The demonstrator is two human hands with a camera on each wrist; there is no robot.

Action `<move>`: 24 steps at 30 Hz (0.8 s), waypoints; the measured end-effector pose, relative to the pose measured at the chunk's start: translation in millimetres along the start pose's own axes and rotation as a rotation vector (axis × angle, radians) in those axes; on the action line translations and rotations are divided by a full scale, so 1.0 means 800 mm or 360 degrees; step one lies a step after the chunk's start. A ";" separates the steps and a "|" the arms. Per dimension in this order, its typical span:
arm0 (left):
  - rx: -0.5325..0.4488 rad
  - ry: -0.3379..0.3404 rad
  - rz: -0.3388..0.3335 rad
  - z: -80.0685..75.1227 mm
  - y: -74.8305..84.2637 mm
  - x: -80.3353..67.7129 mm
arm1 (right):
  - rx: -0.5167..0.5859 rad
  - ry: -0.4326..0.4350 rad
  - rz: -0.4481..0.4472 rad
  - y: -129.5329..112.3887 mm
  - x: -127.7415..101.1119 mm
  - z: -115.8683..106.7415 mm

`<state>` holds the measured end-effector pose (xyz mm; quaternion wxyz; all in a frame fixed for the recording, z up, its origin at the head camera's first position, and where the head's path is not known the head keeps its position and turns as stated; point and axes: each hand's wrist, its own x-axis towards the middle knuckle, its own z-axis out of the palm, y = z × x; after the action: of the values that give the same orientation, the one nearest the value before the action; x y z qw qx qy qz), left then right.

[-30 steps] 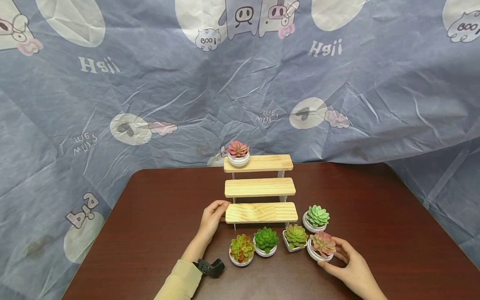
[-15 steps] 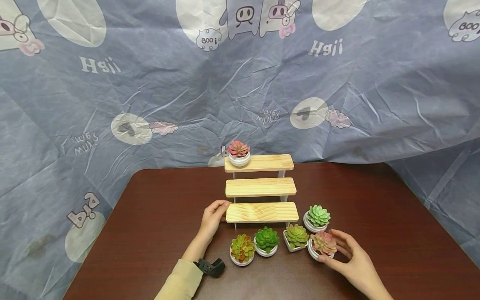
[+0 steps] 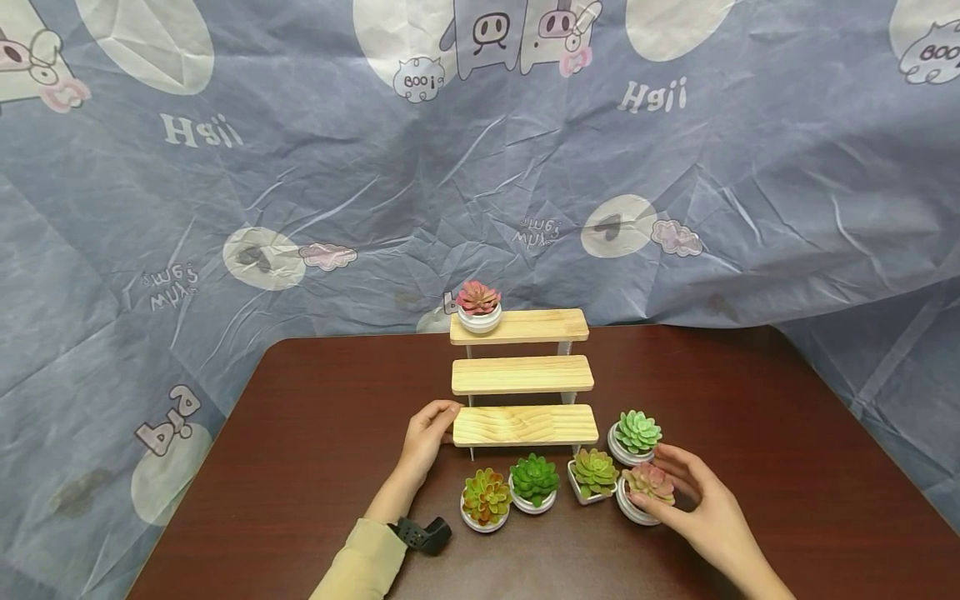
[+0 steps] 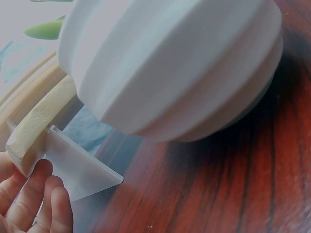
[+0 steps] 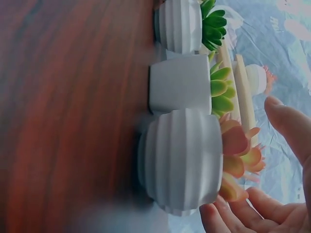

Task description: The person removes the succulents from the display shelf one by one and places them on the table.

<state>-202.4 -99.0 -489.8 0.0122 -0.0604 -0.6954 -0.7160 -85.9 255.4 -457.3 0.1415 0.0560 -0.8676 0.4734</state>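
Lower right of the frame, our right hand (image 3: 701, 508) cups the pink succulent in its ribbed white pot (image 3: 647, 493) on the dark wooden table (image 3: 315, 450) — fingers curved around it, barely gripping. Our left hand (image 3: 423, 433) pinches the pale wooden three-step stand (image 3: 525, 425) at centre. A loose lift could tip the pot — neighbours crowd close.

This is looking like a staged recording corner, not a lived-in room. A wrinkled blue cartoon-printed cloth (image 3: 315, 167) is hanging as a backdrop and hiding all the walls. A plain dark brown table (image 3: 750, 400) is standing before it, carrying only a small wooden step shelf (image 3: 522, 375) and several artificial succulents in white pots (image 3: 533, 483).
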 end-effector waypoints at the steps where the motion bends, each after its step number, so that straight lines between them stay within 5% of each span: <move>1: -0.0008 -0.0001 -0.0002 -0.001 -0.004 0.002 | -0.0008 0.0000 -0.0004 -0.002 0.001 0.000; 8: -0.0006 0.0026 0.0022 -0.003 -0.024 0.008 | 0.0021 -0.0017 -0.0037 -0.015 0.011 -0.002; 24: 0.0007 0.0040 -0.0001 -0.003 -0.025 0.008 | -0.0070 -0.0110 -0.0073 -0.048 0.040 -0.001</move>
<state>-210.8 -100.4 -509.3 0.0208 -0.0511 -0.6968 -0.7152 -107.4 236.1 -416.1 0.1233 0.0891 -0.8807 0.4486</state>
